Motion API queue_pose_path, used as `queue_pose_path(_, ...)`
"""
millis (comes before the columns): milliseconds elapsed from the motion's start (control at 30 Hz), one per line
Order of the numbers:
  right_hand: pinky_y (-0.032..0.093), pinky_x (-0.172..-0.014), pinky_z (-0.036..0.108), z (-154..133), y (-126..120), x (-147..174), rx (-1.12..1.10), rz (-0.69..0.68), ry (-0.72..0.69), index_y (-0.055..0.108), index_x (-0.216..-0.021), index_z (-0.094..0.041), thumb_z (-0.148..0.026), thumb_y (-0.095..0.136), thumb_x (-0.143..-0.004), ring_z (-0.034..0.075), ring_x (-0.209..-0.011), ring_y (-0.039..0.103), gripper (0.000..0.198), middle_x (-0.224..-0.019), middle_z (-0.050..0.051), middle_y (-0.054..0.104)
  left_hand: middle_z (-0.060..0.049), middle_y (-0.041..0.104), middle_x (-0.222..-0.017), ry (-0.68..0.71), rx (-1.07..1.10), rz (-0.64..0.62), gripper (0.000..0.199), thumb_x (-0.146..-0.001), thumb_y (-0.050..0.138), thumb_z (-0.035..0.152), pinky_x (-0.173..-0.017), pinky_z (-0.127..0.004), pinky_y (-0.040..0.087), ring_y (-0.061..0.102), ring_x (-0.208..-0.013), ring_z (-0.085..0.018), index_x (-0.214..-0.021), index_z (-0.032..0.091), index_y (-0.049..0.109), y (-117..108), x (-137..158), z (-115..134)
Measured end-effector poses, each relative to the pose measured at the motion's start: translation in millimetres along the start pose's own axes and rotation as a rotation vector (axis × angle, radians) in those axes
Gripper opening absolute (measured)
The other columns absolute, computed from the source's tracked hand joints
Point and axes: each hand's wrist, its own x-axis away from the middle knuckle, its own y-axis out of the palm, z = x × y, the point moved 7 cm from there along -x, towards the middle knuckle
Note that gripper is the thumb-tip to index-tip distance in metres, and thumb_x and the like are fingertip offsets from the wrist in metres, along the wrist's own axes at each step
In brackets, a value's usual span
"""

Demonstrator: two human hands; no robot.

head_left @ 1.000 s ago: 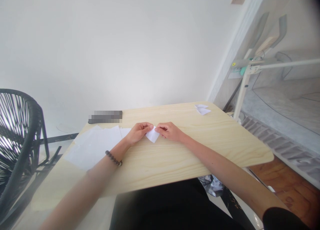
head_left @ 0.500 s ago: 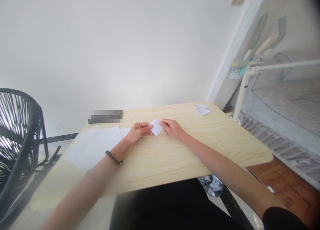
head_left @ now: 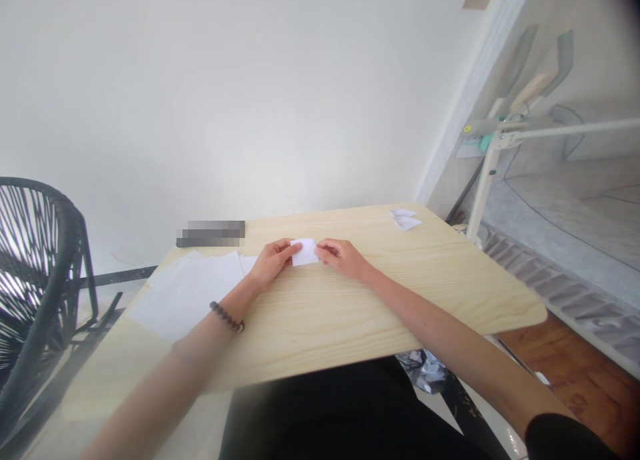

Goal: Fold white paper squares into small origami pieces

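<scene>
Left hand [head_left: 273, 265]: your fingers pinch the small paper [head_left: 306, 252] on its left.
Right hand [head_left: 340, 257]: yours pinch its right, maybe to keep it flat.
Small paper: between your hands, over the pale table [head_left: 450, 280].
Big sheets [head_left: 187, 293]: on your left, perhaps for easy reach.
Folded papers [head_left: 407, 223]: far right corner, perhaps out of your way.
Room: white wall [head_left: 300, 113] ahead, dark chair [head_left: 67, 237] left.

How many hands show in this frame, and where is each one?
2: the left hand holds the left side of the small folded paper; the right hand is at its right edge. No other hand shows.
</scene>
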Motion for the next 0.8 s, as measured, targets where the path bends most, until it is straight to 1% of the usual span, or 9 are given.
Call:
queue_pose_path(100, 0.042, -0.057, 0.021, 2, 2, 0, -0.083, -0.026, 0.031, 0.054, -0.085, -0.016, -0.040, 0.045, -0.077, 0.009, -0.059, 0.054, 0.027, -0.076, 0.002, 0.058, 0.001, 0.056, -0.063, 0.003, -0.113, -0.030, 0.028, -0.068, 0.059, 0.039, -0.051, -0.020, 0.036, 0.048, -0.055, -0.008, -0.075, 0.013, 0.059, 1, 2, 2)
queue_pose_path(167, 0.043, -0.054, 0.020, 4, 5, 1, -0.124, -0.075, 0.050, 0.054, -0.084, -0.015, -0.039, 0.047, -0.076, 0.008, -0.057, 0.053, 0.026, -0.072, 0.002, 0.058, 0.002, 0.055, -0.061, 0.014, -0.176, -0.049, 0.027, -0.068, 0.058, 0.040, -0.051, -0.020, 0.036, 0.048, -0.055, -0.008, -0.073, 0.013, 0.059, 4, 3, 5)
queue_pose_path(233, 0.042, -0.052, 0.020, 5, 6, 2, -0.115, -0.089, 0.064, 0.055, -0.079, -0.015, -0.039, 0.049, -0.075, 0.008, -0.053, 0.052, 0.025, -0.064, 0.001, 0.057, 0.000, 0.058, -0.068, 0.037, -0.194, -0.048, 0.029, -0.068, 0.058, 0.040, -0.056, -0.022, 0.039, 0.051, -0.061, -0.011, -0.078, 0.013, 0.059, 5, 4, 8)
queue_pose_path(367, 0.040, -0.048, 0.018, 6, 1, 2, -0.089, -0.036, 0.077, 0.054, -0.072, -0.014, -0.039, 0.046, -0.076, 0.007, -0.050, 0.050, 0.026, -0.059, 0.000, 0.056, -0.006, 0.061, -0.091, 0.050, -0.162, -0.090, 0.036, -0.065, 0.063, 0.035, -0.071, -0.028, 0.044, 0.056, -0.080, -0.017, -0.092, 0.013, 0.056, 9, 3, 9)
queue_pose_path(433, 0.039, -0.048, 0.018, 5, 1, 2, -0.099, -0.031, 0.076, 0.053, -0.071, -0.014, -0.039, 0.045, -0.077, 0.007, -0.049, 0.049, 0.027, -0.060, 0.001, 0.057, -0.007, 0.062, -0.090, 0.023, -0.149, -0.120, 0.040, -0.062, 0.066, 0.033, -0.072, -0.031, 0.045, 0.057, -0.080, -0.018, -0.095, 0.013, 0.055, 10, 2, 5)
queue_pose_path(500, 0.039, -0.047, 0.018, 4, 1, 2, -0.101, -0.037, 0.072, 0.053, -0.070, -0.014, -0.039, 0.045, -0.077, 0.006, -0.048, 0.048, 0.027, -0.061, 0.001, 0.057, -0.006, 0.064, -0.083, -0.006, -0.149, -0.129, 0.041, -0.061, 0.067, 0.033, -0.072, -0.033, 0.045, 0.059, -0.075, -0.018, -0.094, 0.013, 0.054, 9, 1, 1)
queue_pose_path(600, 0.039, -0.048, 0.018, 3, 1, 2, -0.090, -0.052, 0.066, 0.054, -0.070, -0.014, -0.038, 0.043, -0.078, 0.007, -0.049, 0.049, 0.028, -0.061, 0.001, 0.058, -0.006, 0.065, -0.077, -0.017, -0.154, -0.099, 0.039, -0.062, 0.066, 0.033, -0.069, -0.033, 0.045, 0.060, -0.068, -0.017, -0.093, 0.013, 0.053, 5, 0, -2)
queue_pose_path(700, 0.039, -0.050, 0.018, 4, 5, 2, -0.066, -0.095, 0.065, 0.055, -0.069, -0.014, -0.038, 0.043, -0.078, 0.007, -0.052, 0.050, 0.028, -0.062, 0.002, 0.059, -0.007, 0.064, -0.081, 0.008, -0.080, -0.045, 0.038, -0.064, 0.065, 0.031, -0.069, -0.033, 0.045, 0.060, -0.070, -0.017, -0.094, 0.013, 0.050, 0, -1, -3)
queue_pose_path(800, 0.038, -0.050, 0.019, 6, 8, 2, -0.040, -0.132, 0.075, 0.057, -0.072, -0.014, -0.038, 0.045, -0.077, 0.008, -0.052, 0.050, 0.027, -0.064, 0.002, 0.060, -0.007, 0.064, -0.085, 0.020, -0.013, -0.047, 0.038, -0.066, 0.064, 0.029, -0.069, -0.033, 0.045, 0.061, -0.072, -0.018, -0.096, 0.013, 0.047, 0, -2, -3)
